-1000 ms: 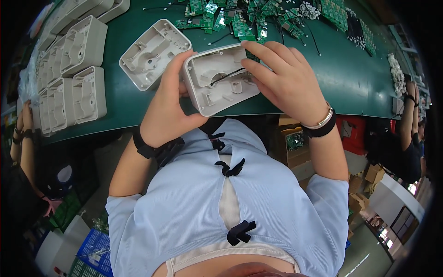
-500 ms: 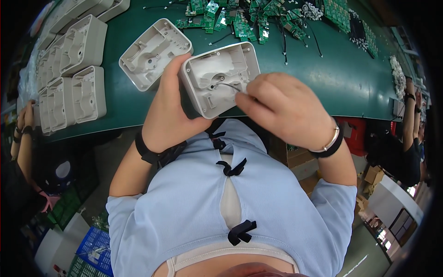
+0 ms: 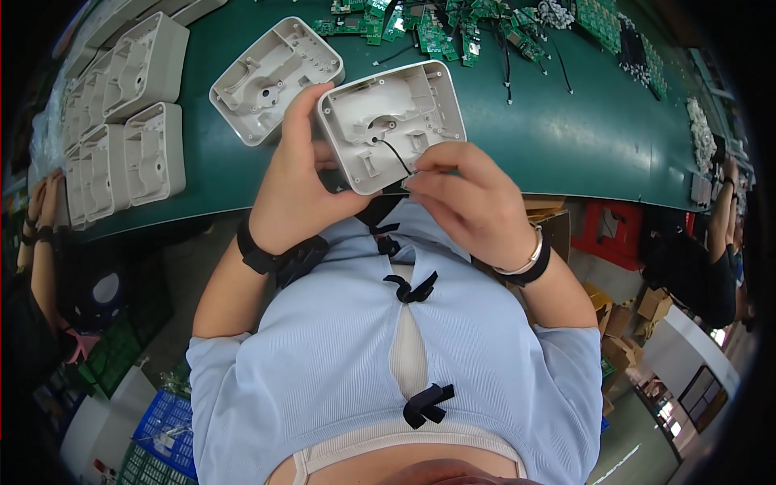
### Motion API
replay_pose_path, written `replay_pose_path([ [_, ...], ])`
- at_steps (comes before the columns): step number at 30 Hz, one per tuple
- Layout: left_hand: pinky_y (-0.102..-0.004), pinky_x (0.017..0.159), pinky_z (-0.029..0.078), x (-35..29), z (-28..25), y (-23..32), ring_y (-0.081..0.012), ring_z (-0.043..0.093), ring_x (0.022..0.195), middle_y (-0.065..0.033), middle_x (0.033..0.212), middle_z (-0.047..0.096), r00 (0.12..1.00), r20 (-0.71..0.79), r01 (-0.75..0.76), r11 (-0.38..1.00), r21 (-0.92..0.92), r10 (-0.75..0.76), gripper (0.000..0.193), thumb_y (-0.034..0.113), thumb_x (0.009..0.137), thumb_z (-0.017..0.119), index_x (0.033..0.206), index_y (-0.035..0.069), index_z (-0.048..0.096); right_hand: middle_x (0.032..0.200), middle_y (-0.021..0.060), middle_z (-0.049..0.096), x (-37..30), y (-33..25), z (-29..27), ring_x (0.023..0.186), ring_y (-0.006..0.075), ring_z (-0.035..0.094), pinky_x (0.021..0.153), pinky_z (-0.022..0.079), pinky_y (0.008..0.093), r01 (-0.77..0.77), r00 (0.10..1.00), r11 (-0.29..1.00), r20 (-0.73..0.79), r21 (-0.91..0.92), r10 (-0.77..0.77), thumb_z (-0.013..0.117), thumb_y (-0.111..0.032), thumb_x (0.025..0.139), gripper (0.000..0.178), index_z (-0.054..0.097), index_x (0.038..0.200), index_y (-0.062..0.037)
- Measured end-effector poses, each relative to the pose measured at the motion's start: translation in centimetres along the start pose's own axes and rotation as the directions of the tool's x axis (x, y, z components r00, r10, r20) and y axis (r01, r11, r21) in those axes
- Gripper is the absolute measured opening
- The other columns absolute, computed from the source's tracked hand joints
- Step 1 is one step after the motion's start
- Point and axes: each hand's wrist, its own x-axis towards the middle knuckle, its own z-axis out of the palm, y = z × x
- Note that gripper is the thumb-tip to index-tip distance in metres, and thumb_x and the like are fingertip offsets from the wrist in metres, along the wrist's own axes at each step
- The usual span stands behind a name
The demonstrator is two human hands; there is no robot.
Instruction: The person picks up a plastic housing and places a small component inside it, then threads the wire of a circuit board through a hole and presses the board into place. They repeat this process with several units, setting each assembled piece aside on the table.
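One white housing [image 3: 360,107] is clasped by the spread left hand [image 3: 295,182]; the curled right hand [image 3: 469,198] pinches a black cable [image 3: 395,153] at the housing's near edge.

The front housing [image 3: 380,109] is above the near part of the table [image 3: 558,137], with the left hand [image 3: 301,178] at its left side, the right hand [image 3: 477,194] at its near edge, and a cable [image 3: 394,153] running from inside it to that hand. Left of the front housing lies a second housing [image 3: 283,77], with more housings [image 3: 152,153] farther left. Circuit boards [image 3: 435,34] lie behind it, and what may be small connectors [image 3: 699,133] far right.
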Motion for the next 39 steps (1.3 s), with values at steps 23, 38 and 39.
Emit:
replay_pose_path([
  [23,-0.0335,0.081,0.064,0.2,-0.6,-0.1,-0.0232,0.077,0.102,-0.0193,0.134,0.062,0.998,0.034,0.053,0.998,0.042,-0.054,0.108,-0.001,0.073,0.089,0.158,0.006,0.022,0.106,0.0063,0.074,1.2,-0.3,1.7,0.094,0.0256,0.069,0.083,0.056,0.0367,-0.133,0.986,0.988,-0.112,-0.082,0.123,0.084,0.001,0.077,0.031,0.075,0.107,-0.0034],
  [38,-0.0378,0.102,0.055,-2.7,-8.1,2.4,-0.0251,0.071,0.117,-0.0183,0.144,0.062,0.996,0.081,0.012,0.987,0.163,-0.025,0.095,0.003,0.076,0.091,0.158,0.002,0.042,0.102,0.0032,0.078,-3.0,1.7,-7.7,0.083,0.0228,0.074,0.071,0.057,0.0356,0.063,0.997,0.931,-0.011,-0.359,-0.072,0.073,-0.003,0.077,0.017,0.074,0.092,-0.0098],
  [39,-0.0381,0.105,0.053,-3.2,-9.3,2.2,-0.0251,0.069,0.12,-0.0191,0.145,0.062,1.0,0.018,0.006,0.98,0.198,-0.01,0.09,0.003,0.078,0.09,0.156,0.002,0.045,0.102,0.0049,0.079,-4.4,2.5,-9.9,0.084,0.0254,0.076,0.071,0.059,0.0361,0.005,0.998,0.921,-0.053,-0.39,-0.028,0.072,0.0,0.077,0.016,0.074,0.091,-0.0086],
])
